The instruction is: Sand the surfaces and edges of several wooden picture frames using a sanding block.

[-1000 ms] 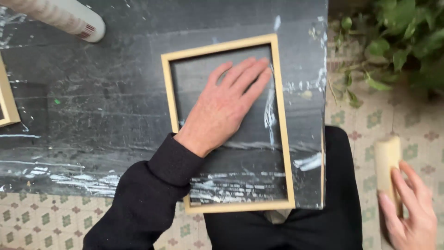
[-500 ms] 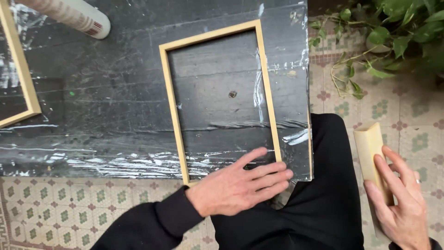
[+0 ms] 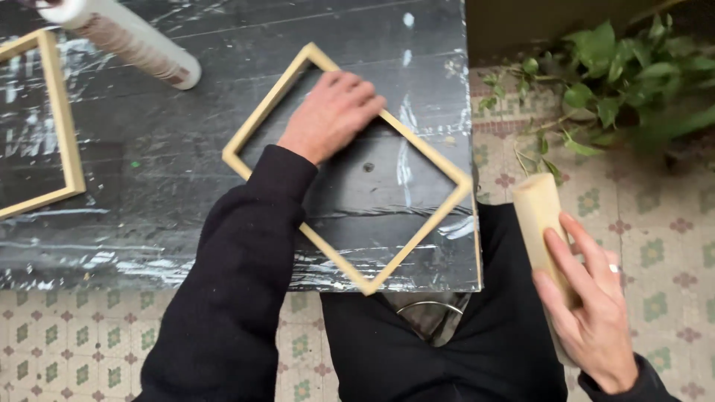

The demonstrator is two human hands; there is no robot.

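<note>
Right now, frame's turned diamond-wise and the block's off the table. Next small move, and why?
Probably bring the right hand with its pale block over to the wooden frame. The left hand already presses the frame's upper edge on the black table, and the near corner overhangs the table edge, unsupported.

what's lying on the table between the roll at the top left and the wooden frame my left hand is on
Nothing lies there. In the head view, only bare black tabletop, smeared with pale streaks, separates the roll from the wooden frame under the left hand.
</note>
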